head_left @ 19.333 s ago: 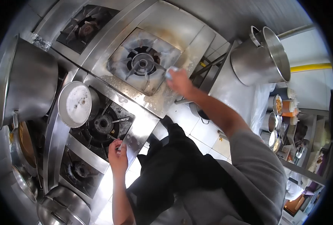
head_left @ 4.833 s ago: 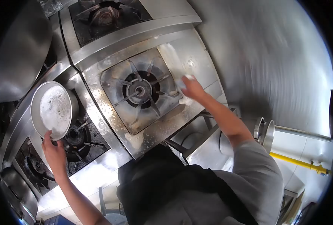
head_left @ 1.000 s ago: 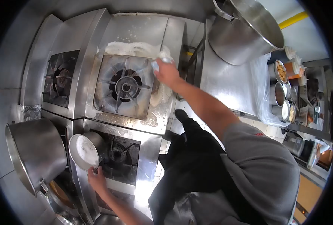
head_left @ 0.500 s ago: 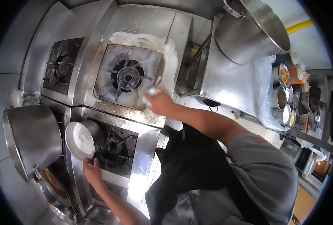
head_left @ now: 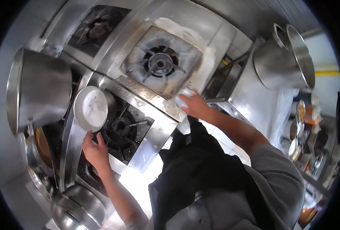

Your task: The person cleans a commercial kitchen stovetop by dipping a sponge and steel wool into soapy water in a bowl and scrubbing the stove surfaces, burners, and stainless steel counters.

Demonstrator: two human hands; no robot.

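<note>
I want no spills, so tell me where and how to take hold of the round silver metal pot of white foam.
Likely the near rim of the round silver metal pot, from the person's side, by the bare left hand: the open round edge is exposed there. No handle shows clearly, and white foam lies inside, so pinch the wall, keep it level.

Single view here, shot from the wearer's head!
Forward and steeply down it is aimed, widely curved; the dark apron (head_left: pixel 206 165) is caught close at the near side, the stove burner (head_left: pixel 160 64) farther off.
</note>
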